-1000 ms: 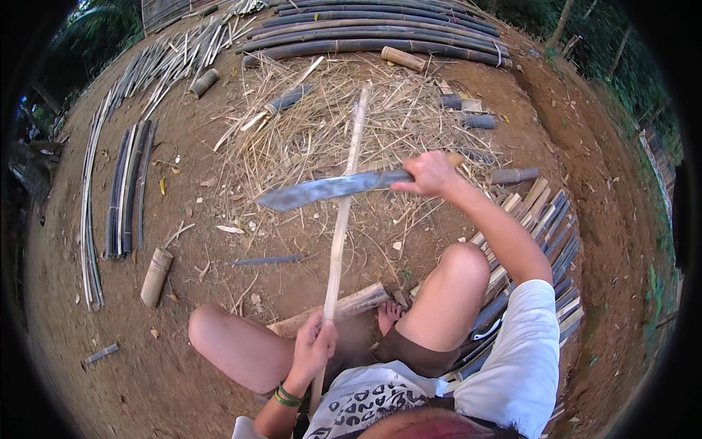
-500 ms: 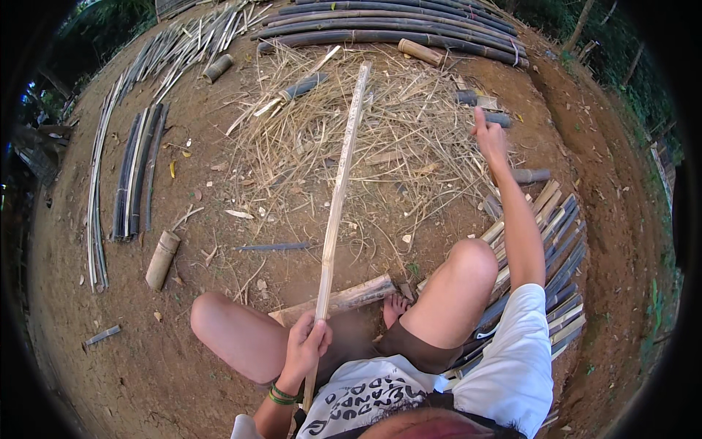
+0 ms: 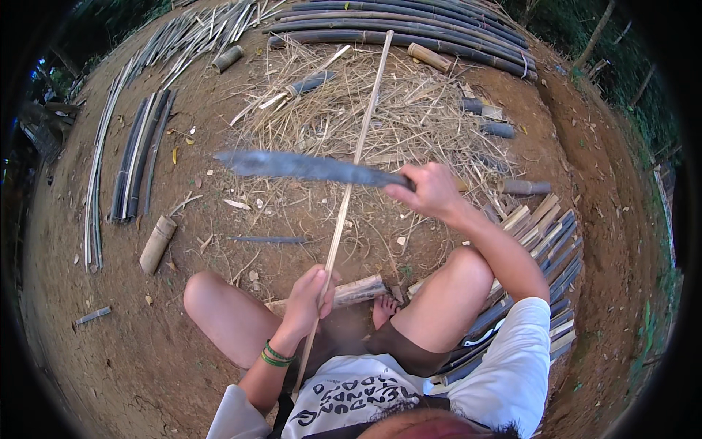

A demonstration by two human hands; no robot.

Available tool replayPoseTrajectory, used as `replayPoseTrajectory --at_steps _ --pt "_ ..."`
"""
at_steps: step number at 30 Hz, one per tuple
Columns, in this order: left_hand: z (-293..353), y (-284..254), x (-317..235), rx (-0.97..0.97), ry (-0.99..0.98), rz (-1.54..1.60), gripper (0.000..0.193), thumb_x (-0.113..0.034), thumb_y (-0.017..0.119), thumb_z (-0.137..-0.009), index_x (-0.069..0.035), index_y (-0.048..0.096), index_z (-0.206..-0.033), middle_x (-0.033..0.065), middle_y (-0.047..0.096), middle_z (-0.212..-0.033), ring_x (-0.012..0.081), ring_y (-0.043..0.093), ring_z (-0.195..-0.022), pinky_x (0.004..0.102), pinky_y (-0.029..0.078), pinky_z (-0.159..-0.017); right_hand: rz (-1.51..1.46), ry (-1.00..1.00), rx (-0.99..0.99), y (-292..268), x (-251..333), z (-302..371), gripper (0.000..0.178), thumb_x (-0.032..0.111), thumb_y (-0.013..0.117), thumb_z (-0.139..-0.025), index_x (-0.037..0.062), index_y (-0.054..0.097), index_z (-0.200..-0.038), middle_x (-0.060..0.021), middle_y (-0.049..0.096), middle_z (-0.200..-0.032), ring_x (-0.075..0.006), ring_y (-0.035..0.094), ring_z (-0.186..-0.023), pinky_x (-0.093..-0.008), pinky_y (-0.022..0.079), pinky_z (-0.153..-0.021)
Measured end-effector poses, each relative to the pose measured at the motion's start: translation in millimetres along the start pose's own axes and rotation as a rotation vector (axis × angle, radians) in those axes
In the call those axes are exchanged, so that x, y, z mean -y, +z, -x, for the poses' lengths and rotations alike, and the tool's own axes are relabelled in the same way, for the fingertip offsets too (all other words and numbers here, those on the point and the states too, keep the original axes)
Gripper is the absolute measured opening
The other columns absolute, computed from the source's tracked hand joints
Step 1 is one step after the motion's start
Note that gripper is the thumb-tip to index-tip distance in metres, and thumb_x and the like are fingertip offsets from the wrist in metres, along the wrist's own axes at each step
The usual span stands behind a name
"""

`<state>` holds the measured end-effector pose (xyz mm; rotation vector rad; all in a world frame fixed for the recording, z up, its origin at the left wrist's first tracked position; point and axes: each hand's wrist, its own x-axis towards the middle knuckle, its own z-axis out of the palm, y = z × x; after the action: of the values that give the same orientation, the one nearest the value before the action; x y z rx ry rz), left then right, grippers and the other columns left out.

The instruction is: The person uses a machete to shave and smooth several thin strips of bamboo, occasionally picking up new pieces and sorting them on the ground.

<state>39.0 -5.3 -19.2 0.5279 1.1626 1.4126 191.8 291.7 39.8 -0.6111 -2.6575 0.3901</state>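
Note:
My left hand (image 3: 311, 300) is closed around a long, pale bamboo strip (image 3: 373, 99). The strip slants up and away from beside my waist, over the ground ahead. In my right hand (image 3: 433, 190) is the handle of a machete (image 3: 307, 168), whose wide grey blade points left and crosses the strip. The blade is a little blurred, and I cannot tell whether it touches the strip. Beyond my left hand, a split bamboo log (image 3: 358, 290) lies between my bent legs, near my bare foot (image 3: 384, 310).
Bamboo shavings (image 3: 314, 121) cover the ground ahead. Dark bamboo poles (image 3: 395, 36) lie at the back. Split pieces (image 3: 545, 227) are piled by my right knee. Long strips (image 3: 95, 175) and a short bamboo section (image 3: 158, 244) lie left. A dark thin blade-like piece (image 3: 270, 240) rests in front.
My right hand has come inward and nearer from the far right, and the machete blade now shows across the strip. The strip has turned, its far end shifting right and farther away.

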Motion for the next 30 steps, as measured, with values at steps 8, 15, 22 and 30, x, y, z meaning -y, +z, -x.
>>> replayPoseTrajectory --at_steps 8,15,22,30 --pt "-10.6 17.4 0.3 0.020 0.034 -0.075 0.037 -0.037 0.037 -0.109 -0.007 0.051 -0.095 -0.0035 0.039 -0.055 0.0069 0.036 -0.043 0.0218 0.029 -0.040 0.064 -0.134 0.131 7.5 39.1 19.3 0.067 0.071 0.062 -0.083 0.0051 0.064 -0.070 -0.0144 0.059 -0.053 -0.0346 0.060 -0.048 -0.0459 0.048 -0.049" --pt "-19.2 18.4 -13.7 0.173 -0.116 0.246 0.042 -0.043 0.033 -0.109 -0.009 0.049 -0.092 -0.0051 0.035 -0.054 0.0057 0.029 -0.040 0.0212 0.024 -0.038 0.035 -0.186 0.112 12.1 55.5 25.4 0.068 0.072 0.061 -0.084 0.0050 0.067 -0.071 -0.0146 0.058 -0.051 -0.0342 0.062 -0.048 -0.0451 0.050 -0.049" --pt "-12.2 18.3 -13.5 0.101 -0.048 0.207 0.042 -0.041 0.032 -0.110 -0.010 0.046 -0.086 -0.0057 0.034 -0.055 0.0057 0.028 -0.041 0.0229 0.023 -0.038 -0.011 0.266 -0.033 -13.0 20.5 3.7 0.068 0.069 0.057 -0.089 0.0048 0.067 -0.070 -0.0140 0.060 -0.052 -0.0323 0.063 -0.048 -0.0450 0.050 -0.050" --pt "-9.6 23.5 -9.6 0.091 0.007 0.112 0.044 -0.038 0.032 -0.111 -0.012 0.041 -0.076 -0.0057 0.031 -0.056 0.0057 0.028 -0.045 0.0238 0.022 -0.040 0.277 -0.070 0.065 -12.4 33.9 24.5 0.072 0.073 0.051 -0.089 0.0057 0.069 -0.072 -0.0138 0.061 -0.053 -0.0330 0.065 -0.052 -0.0442 0.053 -0.054"
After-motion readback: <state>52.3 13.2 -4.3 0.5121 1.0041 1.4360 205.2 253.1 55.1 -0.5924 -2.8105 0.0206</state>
